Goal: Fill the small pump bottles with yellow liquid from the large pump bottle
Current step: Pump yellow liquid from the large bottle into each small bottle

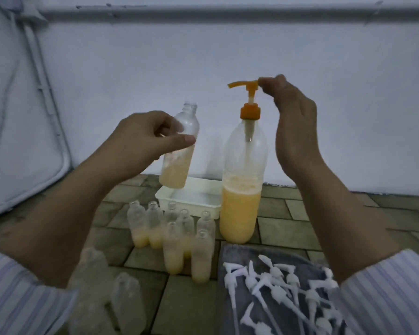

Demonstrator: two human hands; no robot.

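Note:
My left hand [143,139] grips a small clear bottle [178,151], uncapped, tilted slightly and holding yellow liquid in its lower part. It hangs in the air left of the large pump bottle [242,189], which stands on the tiled floor about half full of yellow liquid. The orange pump head [248,87] is raised, its spout pointing left. My right hand [293,112] is beside the pump head, its curled fingertips touching the back of it. Several small uncapped bottles [177,238], partly filled, stand in front.
A white tray [191,199] sits behind the small bottles. Several white pump tops [281,284] lie on a grey cloth [235,255] at the lower right. A few empty clear bottles [124,298] stand at the lower left. A pale wall [203,68] rises close behind.

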